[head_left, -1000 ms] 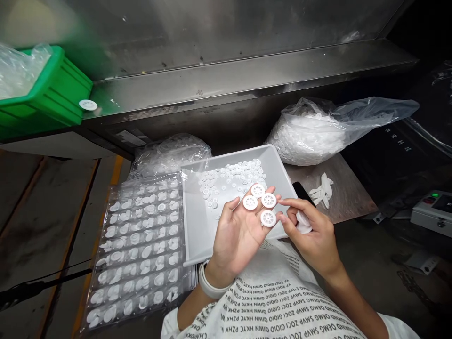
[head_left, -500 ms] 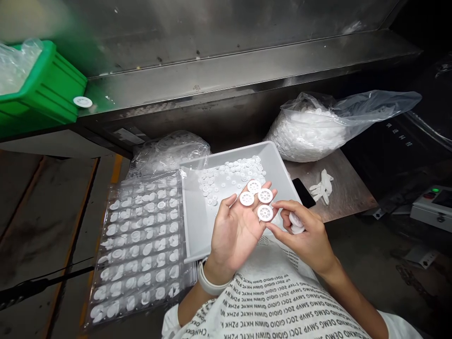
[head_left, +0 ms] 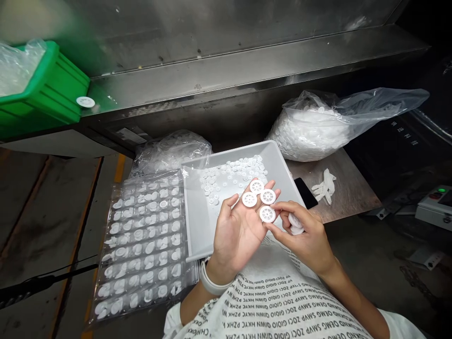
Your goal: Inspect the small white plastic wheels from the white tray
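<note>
My left hand [head_left: 237, 231] is palm up, fingers stretched out. Several small white spoked plastic wheels [head_left: 249, 199] lie face up across its fingers. Beside it, my right hand [head_left: 305, 228] has its thumb and forefinger at the edge of the nearest wheel [head_left: 267, 214]. More white discs [head_left: 295, 223] are tucked in its curled fingers; how many is hidden. Below both hands stands a grey tray [head_left: 199, 230], with many small white round pieces [head_left: 243, 165] spread toward its far side.
Clear blister trays [head_left: 141, 245] filled with white parts lie left of the tray. Behind are a plastic bag [head_left: 173, 150] and a big bag of white pieces [head_left: 314, 134]. A phone [head_left: 305, 193] and white glove [head_left: 325, 187] lie right; a green bin [head_left: 45, 89] stands far left.
The whole view has shifted slightly. Both hands keep nearly the same pose, and the wheels on my left hand stay in the same arrangement.
</note>
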### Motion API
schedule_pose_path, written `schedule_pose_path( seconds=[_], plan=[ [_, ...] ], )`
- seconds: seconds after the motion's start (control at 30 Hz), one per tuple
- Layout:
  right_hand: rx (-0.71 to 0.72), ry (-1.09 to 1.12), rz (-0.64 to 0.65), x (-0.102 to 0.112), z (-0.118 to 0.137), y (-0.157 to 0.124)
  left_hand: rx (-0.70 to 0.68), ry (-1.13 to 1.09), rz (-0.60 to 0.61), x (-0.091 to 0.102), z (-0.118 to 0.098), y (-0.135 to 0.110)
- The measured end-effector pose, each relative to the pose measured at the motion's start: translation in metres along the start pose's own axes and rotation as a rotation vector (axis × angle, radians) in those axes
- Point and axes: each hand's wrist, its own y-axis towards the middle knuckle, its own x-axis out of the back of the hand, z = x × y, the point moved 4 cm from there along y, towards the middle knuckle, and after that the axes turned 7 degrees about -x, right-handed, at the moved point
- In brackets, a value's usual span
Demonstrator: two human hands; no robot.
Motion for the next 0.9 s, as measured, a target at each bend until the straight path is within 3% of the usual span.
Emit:
schedule_pose_path(
  seconds=[0.23, 0.57, 0.9],
  plan=[
    [-0.036, 0.045, -0.006, -0.002, -0.001, -0.001, -0.006, 0.004, -0.014, 0.0, 0.0, 0.001],
    [-0.249, 0.191, -0.053, 0.0, -0.017, -0.001, -0.025, -0.035, -0.015, 0.002, 0.001, 0.0],
    [-0.11, -0.023, -0.098, -0.001, -0.003, 0.015, -0.026, -0.032, -0.094, 0.01, 0.009, 0.008]
  ],
)
